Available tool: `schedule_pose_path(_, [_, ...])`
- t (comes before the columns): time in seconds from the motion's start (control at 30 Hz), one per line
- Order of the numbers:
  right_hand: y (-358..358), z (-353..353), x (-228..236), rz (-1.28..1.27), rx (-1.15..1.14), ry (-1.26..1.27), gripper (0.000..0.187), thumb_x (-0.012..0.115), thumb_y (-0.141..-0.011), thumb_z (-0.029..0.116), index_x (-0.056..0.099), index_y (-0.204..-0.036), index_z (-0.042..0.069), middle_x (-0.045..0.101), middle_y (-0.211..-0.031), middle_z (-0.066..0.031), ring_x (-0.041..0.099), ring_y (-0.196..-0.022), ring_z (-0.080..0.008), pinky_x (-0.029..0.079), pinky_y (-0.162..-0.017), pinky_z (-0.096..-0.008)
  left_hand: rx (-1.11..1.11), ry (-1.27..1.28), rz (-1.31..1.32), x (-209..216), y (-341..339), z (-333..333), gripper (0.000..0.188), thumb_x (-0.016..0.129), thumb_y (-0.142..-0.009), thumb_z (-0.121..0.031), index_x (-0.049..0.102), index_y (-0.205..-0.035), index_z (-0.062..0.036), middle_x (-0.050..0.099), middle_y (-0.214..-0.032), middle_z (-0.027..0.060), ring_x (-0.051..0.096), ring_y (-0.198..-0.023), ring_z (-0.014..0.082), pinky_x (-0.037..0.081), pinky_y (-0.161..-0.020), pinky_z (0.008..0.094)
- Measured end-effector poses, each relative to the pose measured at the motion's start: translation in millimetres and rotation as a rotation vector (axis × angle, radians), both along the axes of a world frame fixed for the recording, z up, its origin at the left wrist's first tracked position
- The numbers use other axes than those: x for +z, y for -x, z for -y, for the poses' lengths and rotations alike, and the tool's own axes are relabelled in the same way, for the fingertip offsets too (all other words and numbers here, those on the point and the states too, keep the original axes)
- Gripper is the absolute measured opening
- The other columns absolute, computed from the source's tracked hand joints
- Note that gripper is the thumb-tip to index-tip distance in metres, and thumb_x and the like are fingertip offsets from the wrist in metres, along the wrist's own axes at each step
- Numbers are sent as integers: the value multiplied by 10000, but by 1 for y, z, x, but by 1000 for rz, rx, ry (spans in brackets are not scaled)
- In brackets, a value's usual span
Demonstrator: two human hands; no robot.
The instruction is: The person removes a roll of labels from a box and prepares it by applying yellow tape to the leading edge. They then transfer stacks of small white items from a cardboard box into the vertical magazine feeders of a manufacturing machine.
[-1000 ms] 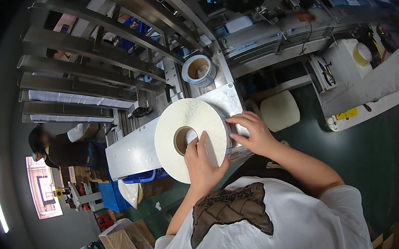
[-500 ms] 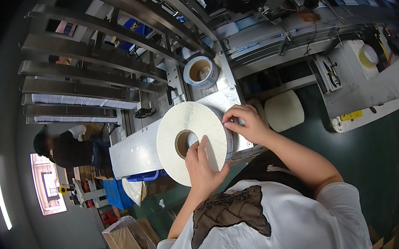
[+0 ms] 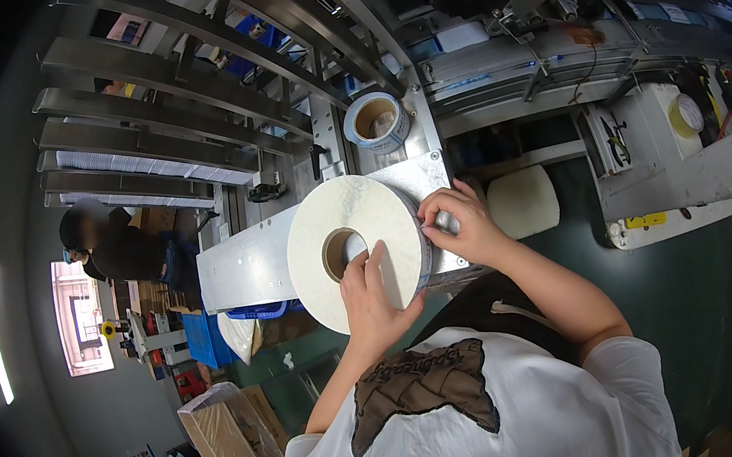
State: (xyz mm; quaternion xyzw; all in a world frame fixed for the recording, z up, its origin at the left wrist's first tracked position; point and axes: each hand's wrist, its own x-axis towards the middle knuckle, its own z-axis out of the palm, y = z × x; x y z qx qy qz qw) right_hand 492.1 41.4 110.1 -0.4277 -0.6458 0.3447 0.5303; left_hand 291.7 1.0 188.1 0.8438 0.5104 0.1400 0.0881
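Note:
A large roll of labels (image 3: 322, 215), with a pale flat side and a brown cardboard core (image 3: 337, 260), stands tilted on the metal machine bed in front of me. My left hand (image 3: 377, 309) grips its near right part, with fingers over the side face by the core and the thumb at the outer rim. At the roll's right edge is my right hand (image 3: 466, 224), its fingers curled and thumb and fingertips pinched together against the outer layer. Whatever lies between those fingertips is too small to make out.
A smaller blue-white roll (image 3: 376, 121) stands on the machine behind. Metal rails (image 3: 193, 78) rise at the left, with paper stacks between the lower ones. A pale stool (image 3: 523, 199) is at the right, near a white shelf holding pliers (image 3: 618, 142) and tape (image 3: 686, 114). A person (image 3: 125, 242) stands far left.
The view has shifted slightly. My right hand's fingers are drawn a little more tightly together at the roll's edge. My left hand keeps its hold on the roll.

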Motion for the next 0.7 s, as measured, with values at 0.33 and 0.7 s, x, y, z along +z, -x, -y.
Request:
schedule_pose_path(0.33, [-17,35,3,107,-9,-104,86,679,-726,39,633,-787,79,604,-797,-28,559,-802,-219,414,-828,-365,21,6,-19,-1,-1,1,892,790,-606,-272,364,-1345,-13,434,-1176,242,443,-1088,385,344,-939,447])
schedule_pose_path(0.7, [-12,88,10,9,71,-17,103,695,-714,34,608,-765,57,569,-758,-62,543,-769,-256,435,-747,-365,4,-4,-29,-1,-1,1,885,788,-614,-274,365,-1343,-5,439,-1182,239,451,-1094,387,362,-930,445])
